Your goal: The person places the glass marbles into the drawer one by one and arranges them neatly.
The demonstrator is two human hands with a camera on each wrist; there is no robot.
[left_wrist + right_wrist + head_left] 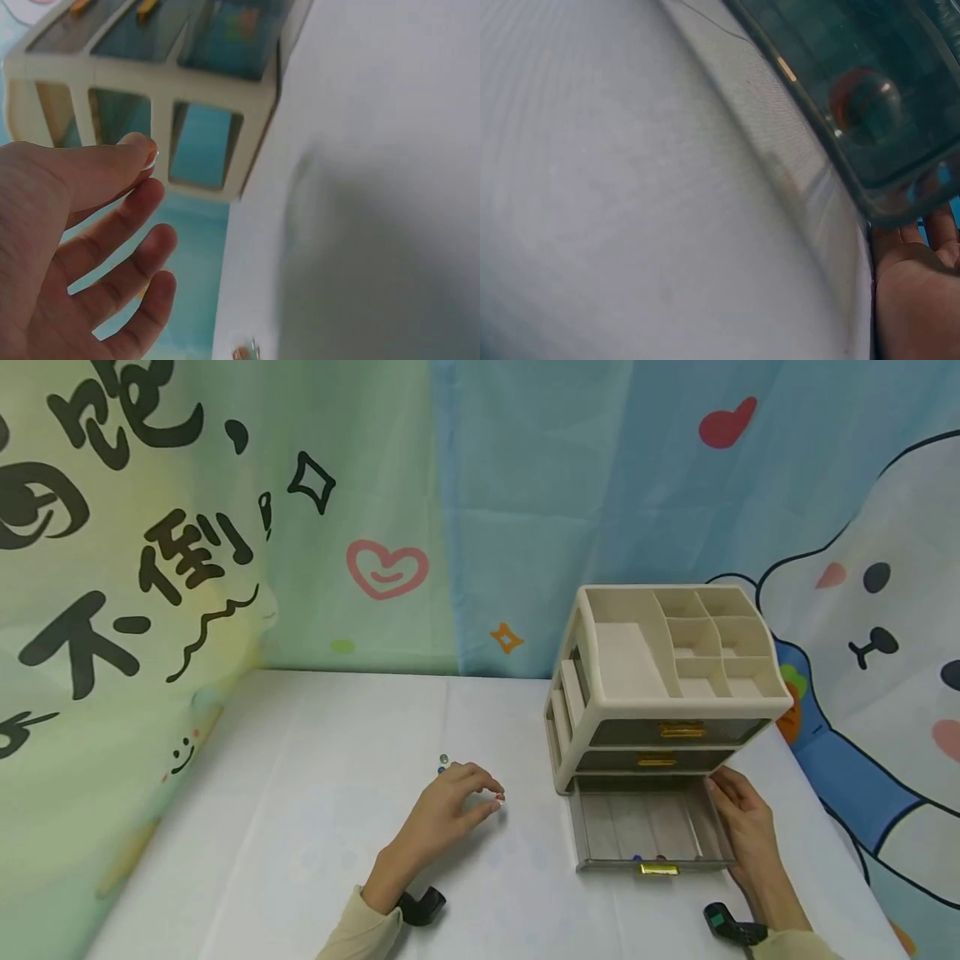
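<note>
- White table (pixel 255 843): it lay beneath your left hand (pixel 457 797) and right hand (pixel 750 822) as the common work surface.
- Cream cabinet (pixel 607 708): it stood ahead of your right hand, its front turned toward you, presumably for direct access.
- Lowest drawer (pixel 615 865): it stood extended between your hands, just beside the right; its exposed top likely allowed loading from above.
- Right hand: you placed it at the drawer's right side, apparently as a steady. The views did not show whether its fingers gripped or merely rested.
- Left hand: you held it above the table, well apart from the right, thumb and fingertip pinched together. This hold probably suited so small a part.
- Red piece (pixel 500 797): it sat in your left hand's pinch, outside the drawer.
- Drawer pieces (pixel 637 858): these lay left of your right hand, near the drawer's front wall, which perhaps stopped them from rolling.
- Loose pieces (pixel 444 759): two lay on the table just beyond your left hand, seemingly within its easy reach.
</note>
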